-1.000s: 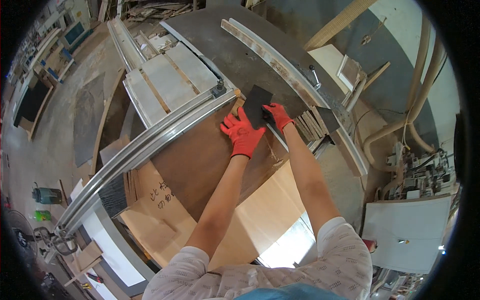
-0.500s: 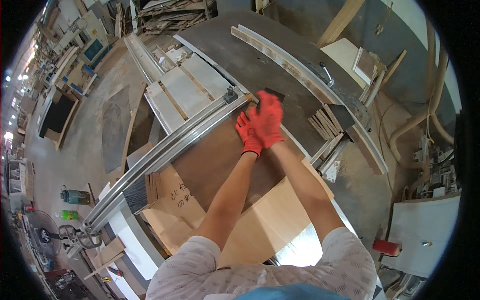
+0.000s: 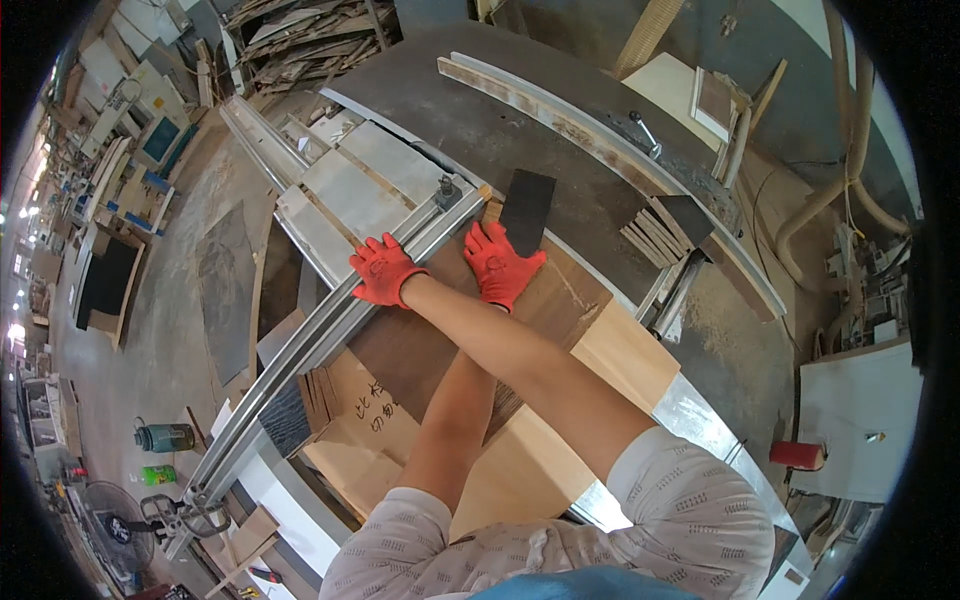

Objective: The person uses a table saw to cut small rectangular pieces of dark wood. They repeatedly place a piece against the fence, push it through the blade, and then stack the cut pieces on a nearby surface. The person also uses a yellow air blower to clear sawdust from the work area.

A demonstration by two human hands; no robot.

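Observation:
My forearms cross, the right one over the left. My left hand (image 3: 500, 265), in a red glove, lies with fingers spread on a brown wood-grain board (image 3: 405, 350), close to its far corner. Just past its fingers lies a flat black piece (image 3: 528, 210). My right hand (image 3: 386, 270), also red-gloved, is closed over a long silver metal fence (image 3: 330, 315); its fingertips reach over the far side, and their undersides are hidden. Pale tan boards (image 3: 530, 450), one with handwriting, lie near my body beside the brown board.
Beyond the fence are grey metal table plates (image 3: 365, 185). On the dark machine table (image 3: 470, 110) lie a long curved rail (image 3: 580, 130) and a stack of small strips (image 3: 655, 235). A bottle (image 3: 163, 437) and a fan (image 3: 115, 525) stand at the left.
My hands were together near the board's far corner. The right has moved left onto the fence; the left is now spread on the board. The black piece, earlier mostly covered, shows fully.

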